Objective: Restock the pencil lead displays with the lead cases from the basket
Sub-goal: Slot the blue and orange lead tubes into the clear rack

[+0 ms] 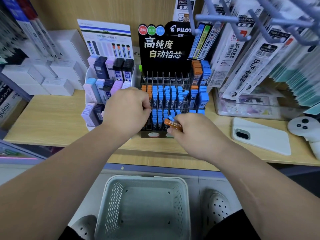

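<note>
A black Pilot lead display [166, 49] stands on the wooden shelf, its tiered slots filled with blue-capped and orange-capped lead cases [167, 97]. My right hand [195, 135] holds an orange lead case [173, 124] and a blue-capped one in front of the lowest tier. My left hand [128, 110] has its fingers curled at the display's left columns, beside the orange cases; what its fingertips touch is hidden. A pale green basket [185, 196] sits on the floor below me, with nothing showing inside it.
A white display [105, 80] of pastel and dark lead cases stands left of the Pilot one. White boxes [52, 75] are stacked further left. A white phone [261, 135] and a white controller [304, 127] lie right. Hanging refill packs [251, 54] crowd the upper right.
</note>
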